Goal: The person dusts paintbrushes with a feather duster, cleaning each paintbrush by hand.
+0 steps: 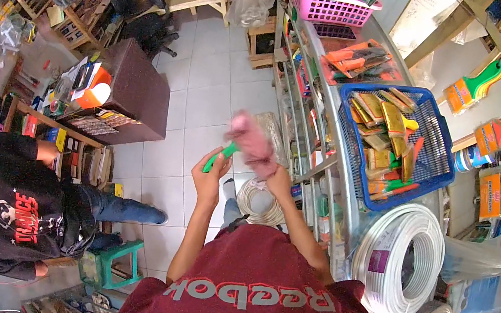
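My left hand [212, 171] is closed round the green handle of what looks like a paintbrush [229, 150]. Its head is hidden behind a pink cloth [252, 138], which is blurred by motion. The fingers of my right hand [279, 184] grip the lower right end of that cloth. Both hands are raised in front of my chest, above the tiled floor. On the glass counter to the right, a blue basket [380, 200] holds several brushes in yellow packaging.
A pink basket [334, 8], orange-handled tools [357, 59] and a white cable coil [370, 265] sit on the counter [339, 189]. Large brushes [476, 86] hang at the right. A person [23, 207] in black is at the left, near a green stool [121, 265] and brown desk [134, 90].
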A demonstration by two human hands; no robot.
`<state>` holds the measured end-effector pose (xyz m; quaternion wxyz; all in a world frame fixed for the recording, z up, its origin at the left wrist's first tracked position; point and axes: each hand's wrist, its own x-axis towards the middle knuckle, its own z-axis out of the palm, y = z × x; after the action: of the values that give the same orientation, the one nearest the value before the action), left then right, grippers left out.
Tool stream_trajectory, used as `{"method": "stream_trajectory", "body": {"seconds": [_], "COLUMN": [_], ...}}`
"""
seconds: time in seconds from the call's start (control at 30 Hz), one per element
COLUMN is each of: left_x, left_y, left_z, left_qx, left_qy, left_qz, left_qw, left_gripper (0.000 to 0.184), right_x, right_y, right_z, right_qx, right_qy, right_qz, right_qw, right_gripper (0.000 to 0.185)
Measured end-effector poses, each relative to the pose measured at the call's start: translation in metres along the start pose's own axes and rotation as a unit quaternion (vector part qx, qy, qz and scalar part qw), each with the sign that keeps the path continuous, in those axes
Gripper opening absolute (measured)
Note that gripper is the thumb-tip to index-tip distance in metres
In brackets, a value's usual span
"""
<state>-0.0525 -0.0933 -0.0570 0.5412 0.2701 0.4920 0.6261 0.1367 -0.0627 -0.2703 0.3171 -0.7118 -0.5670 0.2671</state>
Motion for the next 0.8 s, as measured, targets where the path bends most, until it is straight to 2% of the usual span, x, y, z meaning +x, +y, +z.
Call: {"method": "stream_trajectory", "body": {"seconds": [0.03,0.13,0.17,0.27,0.3,0.4,0.43,0.5,0.53,0.57,0.63,0.7,0.73,0.77,0.8], "left_x": [-0.002,-0.006,-0.006,-0.006,-0.004,-0.002,-0.001,-0.002,-0.001,0.001,0.001,0.002,0.003,0.001,0.000], "left_y": [0.000,0.003,0.004,0.000,-0.002,0.000,0.002,0.005,0.007,0.010,0.013,0.019,0.023,0.028,0.034], "left_z": [0.001,0.004,0.004,-0.001,-0.001,0.001,0.002,0.002,0.002,0.001,-0.001,-0.003,-0.006,-0.009,-0.012], "left_qx": [0.011,0.007,0.009,0.014,0.007,0.004,0.004,0.002,0.003,0.085,0.246,0.354,0.403,0.436,0.466], "left_qy": [0.002,0.014,0.015,0.016,0.015,0.004,0.003,-0.003,-0.007,-0.020,-0.043,-0.094,-0.118,-0.149,-0.179], "left_qz": [-0.002,0.017,0.026,0.035,0.035,0.024,0.020,0.030,0.035,0.088,0.185,0.292,0.344,0.350,0.357], "left_qw": [1.000,1.000,1.000,0.999,0.999,1.000,1.000,1.000,0.999,0.992,0.950,0.884,0.840,0.816,0.789], "left_gripper": [0.033,0.032,0.032,0.031,0.031,0.031,0.031,0.030,0.029,0.028,0.026,0.028,0.030,0.032,0.035], "right_x": [0.002,0.003,0.001,-0.019,-0.022,-0.016,-0.011,0.000,0.003,0.005,-0.009,-0.003,-0.004,-0.005,-0.008], "right_y": [0.001,0.008,-0.009,-0.093,-0.092,-0.051,-0.011,0.064,0.060,0.055,-0.005,-0.007,-0.011,-0.015,-0.019], "right_z": [-0.005,-0.024,-0.040,-0.086,-0.082,-0.040,-0.008,0.030,0.025,0.019,-0.040,-0.025,-0.024,-0.023,-0.025], "right_qx": [-0.002,0.138,0.091,0.306,0.226,0.098,0.116,0.084,0.092,0.101,0.160,0.249,0.229,0.210,0.123], "right_qy": [-0.015,0.020,-0.002,0.017,-0.037,-0.089,-0.040,0.044,0.054,0.065,0.018,0.031,0.017,0.003,-0.030], "right_qz": [0.094,0.188,0.197,0.016,0.061,-0.019,0.024,0.033,0.049,0.065,0.120,0.088,0.056,0.022,-0.030], "right_qw": [0.995,0.972,0.976,0.952,0.971,0.991,0.992,0.995,0.993,0.991,0.980,0.964,0.972,0.978,0.991], "right_gripper": [0.033,0.034,0.032,0.031,0.027,0.026,0.029,0.030,0.030,0.030,0.031,0.029,0.028,0.027,0.026]}}
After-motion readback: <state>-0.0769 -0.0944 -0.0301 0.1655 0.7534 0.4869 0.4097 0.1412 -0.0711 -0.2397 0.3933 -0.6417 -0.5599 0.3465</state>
